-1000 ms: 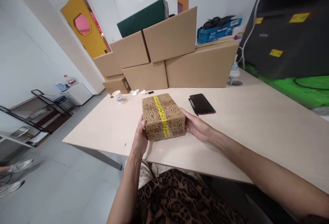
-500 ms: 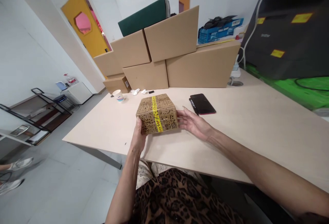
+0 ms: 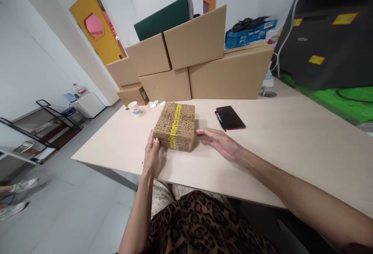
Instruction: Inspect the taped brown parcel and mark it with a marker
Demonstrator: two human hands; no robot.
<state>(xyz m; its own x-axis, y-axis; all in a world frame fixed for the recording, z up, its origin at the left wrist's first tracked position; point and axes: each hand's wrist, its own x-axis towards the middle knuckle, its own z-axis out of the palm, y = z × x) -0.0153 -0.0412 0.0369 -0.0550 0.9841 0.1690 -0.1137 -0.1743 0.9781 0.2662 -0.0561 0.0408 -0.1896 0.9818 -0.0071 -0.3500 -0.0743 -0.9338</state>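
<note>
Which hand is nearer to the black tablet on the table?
The right hand. It is on the near side of the black tablet; the left hand is farther away, by the near left corner of the speckled box.

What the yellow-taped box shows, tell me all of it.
The box looks like brown cardboard, closed and dark-speckled. Yellow tape with dark marks crosses its top and near side. It appears to rest on the table, the left hand at its near left corner; the right hand is beside it, contact unclear.
</note>
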